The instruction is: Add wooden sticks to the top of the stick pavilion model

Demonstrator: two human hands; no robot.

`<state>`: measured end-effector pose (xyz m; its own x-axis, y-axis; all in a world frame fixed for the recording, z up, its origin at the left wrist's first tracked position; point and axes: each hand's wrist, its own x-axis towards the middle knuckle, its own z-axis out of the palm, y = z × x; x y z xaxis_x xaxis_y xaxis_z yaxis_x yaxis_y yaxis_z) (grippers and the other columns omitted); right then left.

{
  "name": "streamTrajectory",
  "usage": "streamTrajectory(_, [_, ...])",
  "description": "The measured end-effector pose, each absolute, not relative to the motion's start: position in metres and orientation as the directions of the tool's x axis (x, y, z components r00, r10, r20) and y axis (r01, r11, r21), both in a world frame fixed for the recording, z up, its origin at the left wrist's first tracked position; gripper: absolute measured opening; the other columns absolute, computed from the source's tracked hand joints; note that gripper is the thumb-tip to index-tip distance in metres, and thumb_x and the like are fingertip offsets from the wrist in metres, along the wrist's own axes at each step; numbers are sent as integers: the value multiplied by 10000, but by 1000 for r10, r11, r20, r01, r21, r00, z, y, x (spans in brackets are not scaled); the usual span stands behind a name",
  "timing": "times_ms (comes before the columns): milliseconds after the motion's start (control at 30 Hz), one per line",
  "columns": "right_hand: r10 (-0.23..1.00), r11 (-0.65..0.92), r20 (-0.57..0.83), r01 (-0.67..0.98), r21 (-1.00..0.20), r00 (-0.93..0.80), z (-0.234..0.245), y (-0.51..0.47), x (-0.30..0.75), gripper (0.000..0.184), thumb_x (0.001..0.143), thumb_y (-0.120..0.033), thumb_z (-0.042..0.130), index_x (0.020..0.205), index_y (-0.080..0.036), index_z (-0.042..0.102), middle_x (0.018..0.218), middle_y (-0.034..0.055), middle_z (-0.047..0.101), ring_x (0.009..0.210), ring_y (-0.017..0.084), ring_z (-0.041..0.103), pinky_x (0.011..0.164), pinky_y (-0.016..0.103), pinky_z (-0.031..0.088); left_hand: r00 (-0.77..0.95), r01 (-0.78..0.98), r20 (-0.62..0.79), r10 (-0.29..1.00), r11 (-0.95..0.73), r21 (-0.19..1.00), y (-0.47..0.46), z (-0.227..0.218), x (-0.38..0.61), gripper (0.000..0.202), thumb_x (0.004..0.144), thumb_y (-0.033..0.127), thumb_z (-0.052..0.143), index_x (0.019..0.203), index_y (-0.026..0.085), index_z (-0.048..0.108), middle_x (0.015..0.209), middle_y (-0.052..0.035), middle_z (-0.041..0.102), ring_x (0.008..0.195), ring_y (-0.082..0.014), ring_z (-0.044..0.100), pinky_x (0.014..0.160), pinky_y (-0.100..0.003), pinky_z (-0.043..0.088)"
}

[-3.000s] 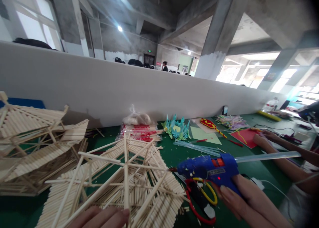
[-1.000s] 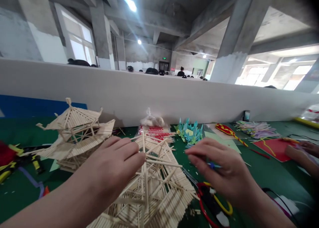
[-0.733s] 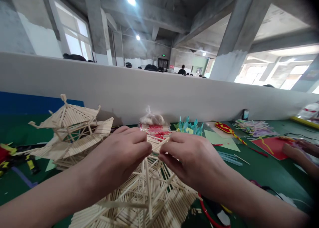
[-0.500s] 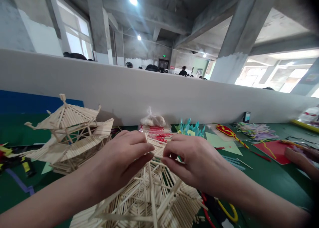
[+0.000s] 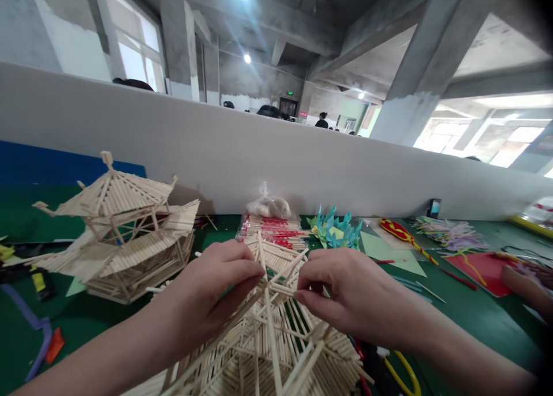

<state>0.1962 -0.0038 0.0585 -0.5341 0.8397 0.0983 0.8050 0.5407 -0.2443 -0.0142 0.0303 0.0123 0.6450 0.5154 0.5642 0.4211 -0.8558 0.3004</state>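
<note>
A stick-built framework [image 5: 276,327] of thin pale wooden sticks, laid close in fanned panels, fills the middle foreground. My left hand [image 5: 228,278] is closed in a pinch at its top, thumb and forefinger on a wooden stick near the point where several sticks meet. On the other side of that point, my right hand [image 5: 341,281] pinches the end of a wooden stick, its other fingers curled. My hands hide parts of the framework's sides. To the left stands a pavilion model [image 5: 125,229] of the same sticks, with tiered, upturned roofs.
A white partition [image 5: 345,171] runs behind the green table. Along it are bagged red-tipped sticks [image 5: 274,229], a teal paper flower [image 5: 334,229] and pastel strips [image 5: 451,232]. Yellow-handled scissors [image 5: 404,373] lie at lower right. Another person's hand [image 5: 527,283] is by red paper [image 5: 475,272].
The view has shifted slightly. My hands have moved a little apart, showing more of the framework's top where the sticks meet. Both hands keep pinching there.
</note>
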Motion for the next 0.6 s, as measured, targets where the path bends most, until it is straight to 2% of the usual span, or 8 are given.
streamTrajectory(600, [835, 546, 61, 808, -219, -548, 60, -1, 194, 145, 738, -200, 509, 608, -192, 572, 593, -32, 575, 559, 76, 454, 515, 215, 287, 661, 428, 567, 492, -867, 255, 27, 10, -12, 216, 845, 130, 380, 889, 144, 590, 734, -48, 533, 663, -163, 434, 569, -305, 325])
